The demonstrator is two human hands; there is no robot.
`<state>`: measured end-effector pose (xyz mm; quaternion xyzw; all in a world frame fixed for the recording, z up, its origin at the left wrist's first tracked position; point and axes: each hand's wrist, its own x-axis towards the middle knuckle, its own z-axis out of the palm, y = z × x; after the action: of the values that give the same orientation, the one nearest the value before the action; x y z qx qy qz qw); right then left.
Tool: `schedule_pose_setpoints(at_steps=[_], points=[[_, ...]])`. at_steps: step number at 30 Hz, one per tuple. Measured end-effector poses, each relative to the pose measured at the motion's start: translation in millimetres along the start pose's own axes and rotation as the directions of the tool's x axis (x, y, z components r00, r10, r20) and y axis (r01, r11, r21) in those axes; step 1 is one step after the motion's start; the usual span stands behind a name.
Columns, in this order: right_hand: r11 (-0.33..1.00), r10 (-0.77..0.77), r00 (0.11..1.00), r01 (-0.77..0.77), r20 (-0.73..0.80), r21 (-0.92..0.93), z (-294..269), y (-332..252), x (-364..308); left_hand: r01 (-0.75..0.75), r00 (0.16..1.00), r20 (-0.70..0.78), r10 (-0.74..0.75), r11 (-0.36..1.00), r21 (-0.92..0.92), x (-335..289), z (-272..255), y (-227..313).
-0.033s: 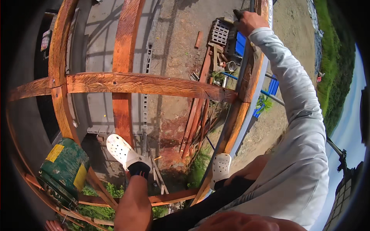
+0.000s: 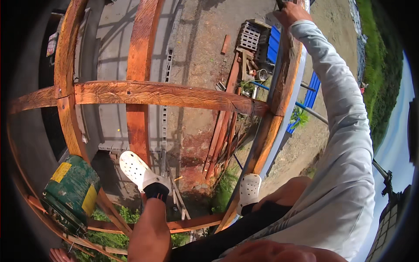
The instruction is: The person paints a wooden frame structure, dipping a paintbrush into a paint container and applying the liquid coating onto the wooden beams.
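Observation:
At the top, my right hand is closed around a dark, narrow object, whose kind I cannot make out. It is over the far end of the reddish-brown beam on the right, with the arm stretched out. Only the fingers of my left hand show at the lower left rim. They lie side by side, apparently straight, near a thin timber strip. My left foot, in a white clog, is by an upright-running beam; the right clog rests on the right beam.
A cross beam joins the frame high above ground. On the left stands a scuffed green box-shaped machine with yellow labels. Below lie planks, hollow blocks and blue sheets. A blue-grey pipe sticks out rightward.
My right hand has moved farther away and slightly right along the beam, carrying the dark object. My feet and the fingers of my left hand stay in place.

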<state>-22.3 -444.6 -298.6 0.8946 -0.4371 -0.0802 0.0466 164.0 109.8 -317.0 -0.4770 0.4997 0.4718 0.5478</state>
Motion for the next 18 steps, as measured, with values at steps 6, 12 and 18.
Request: schedule_pose_setpoints(at_steps=[6,12,18], points=[[0.998,0.063,0.998,-0.064,0.013,0.021,4,57,83,-0.13,0.989,0.073,0.129,0.992,0.003,27,35,17],[0.984,0.086,0.929,-0.135,0.359,0.114,38,60,6,-0.228,0.972,0.083,0.222,0.971,0.076,46,30,21],[0.962,-0.063,0.852,-0.087,0.52,0.259,16,-18,-136,0.162,0.926,-0.328,-0.189,0.981,-0.105,34,26,23]])
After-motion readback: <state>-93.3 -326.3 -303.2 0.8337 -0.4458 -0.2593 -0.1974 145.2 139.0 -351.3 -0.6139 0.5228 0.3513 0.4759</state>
